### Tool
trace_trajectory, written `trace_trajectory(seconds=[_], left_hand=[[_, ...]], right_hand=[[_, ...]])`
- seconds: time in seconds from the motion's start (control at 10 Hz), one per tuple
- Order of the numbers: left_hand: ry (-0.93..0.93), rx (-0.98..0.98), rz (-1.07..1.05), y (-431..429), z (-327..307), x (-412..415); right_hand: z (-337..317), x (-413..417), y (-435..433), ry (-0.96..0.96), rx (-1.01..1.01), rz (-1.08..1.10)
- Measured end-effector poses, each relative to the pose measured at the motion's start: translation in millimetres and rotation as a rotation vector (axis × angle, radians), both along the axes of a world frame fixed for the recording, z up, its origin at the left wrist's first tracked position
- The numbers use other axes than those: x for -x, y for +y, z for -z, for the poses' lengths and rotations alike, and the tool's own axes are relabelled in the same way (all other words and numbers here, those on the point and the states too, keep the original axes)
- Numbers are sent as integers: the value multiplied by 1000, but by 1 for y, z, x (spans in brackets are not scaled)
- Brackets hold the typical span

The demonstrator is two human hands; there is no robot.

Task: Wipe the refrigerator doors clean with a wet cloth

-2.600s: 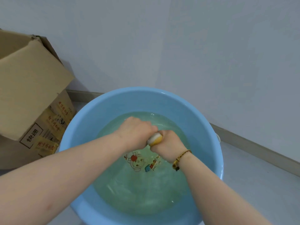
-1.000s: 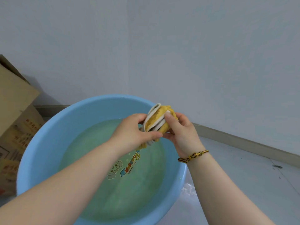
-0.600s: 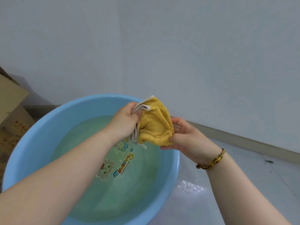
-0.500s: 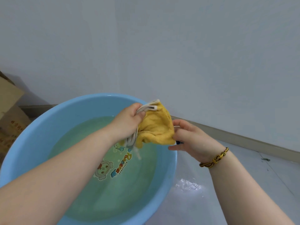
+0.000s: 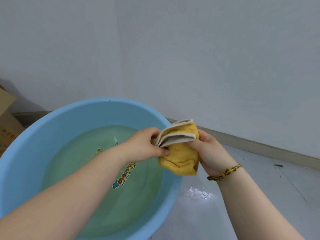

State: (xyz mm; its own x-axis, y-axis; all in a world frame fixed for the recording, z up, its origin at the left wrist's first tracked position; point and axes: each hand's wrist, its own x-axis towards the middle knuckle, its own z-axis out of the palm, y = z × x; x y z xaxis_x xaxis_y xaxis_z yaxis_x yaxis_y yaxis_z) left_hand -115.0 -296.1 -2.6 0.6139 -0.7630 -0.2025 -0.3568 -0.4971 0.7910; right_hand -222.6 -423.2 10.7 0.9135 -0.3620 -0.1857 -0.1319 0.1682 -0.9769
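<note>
Both hands grip a folded yellow cloth (image 5: 181, 153) over the right edge of a blue basin (image 5: 72, 116): the left hand (image 5: 147, 144) pinches its left side, the right hand (image 5: 207, 149) curls around its right side. The basin holds water and stands on a pale floor (image 5: 259, 187), with a cardboard box (image 5: 7, 125) at far left.

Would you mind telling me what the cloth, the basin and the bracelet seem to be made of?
Cloth: soft yellow terry or microfibre, judging by its fuzzy nap, with a grey reverse.
Basin: probably plastic, smooth and glossy light blue, with a moulded rim.
Bracelet: apparently braided cord, yellow and black, knotted.
</note>
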Motion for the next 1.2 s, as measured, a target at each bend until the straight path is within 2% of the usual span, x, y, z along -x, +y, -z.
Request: trace_trajectory(seconds=[0.1, 0.2, 0.3, 0.4, 0.5, 0.6, 0.7, 0.8, 0.9, 1.0, 1.1, 1.2], left_hand=[[-122, 10, -76, -1, 1, 3], [-186, 107, -180, -2, 3, 5], [76, 211, -187, -8, 5, 3], [313, 271, -201, -12, 9, -1], [486, 235, -248, -14, 24, -2], [468, 160, -378, -18, 44, 6], [160, 95, -522, -22, 54, 15], [-150, 313, -568, -20, 46, 26], [-192, 339, -327, -21, 48, 42], [-156, 267, -219, -25, 61, 50], [-77, 239, -215, -25, 56, 48], [-29, 38, -183, -21, 29, 34]], right_hand=[[8, 7, -3, -9, -154, 15], [16, 11, -9, 35, -311, 161], [24, 15, -19, 119, -428, 331], [29, 17, -21, 251, -382, 390], [45, 18, -20, 344, -182, 333], [63, 20, -14, 448, -35, 292], [71, 21, -14, 506, 163, 299], [61, 15, -11, 316, 280, 441], [65, 5, 1, 244, 318, 319], [71, 2, 9, 256, 317, 227], [61, 3, 6, 314, 326, 206], [29, 7, -2, 434, 395, 242]])
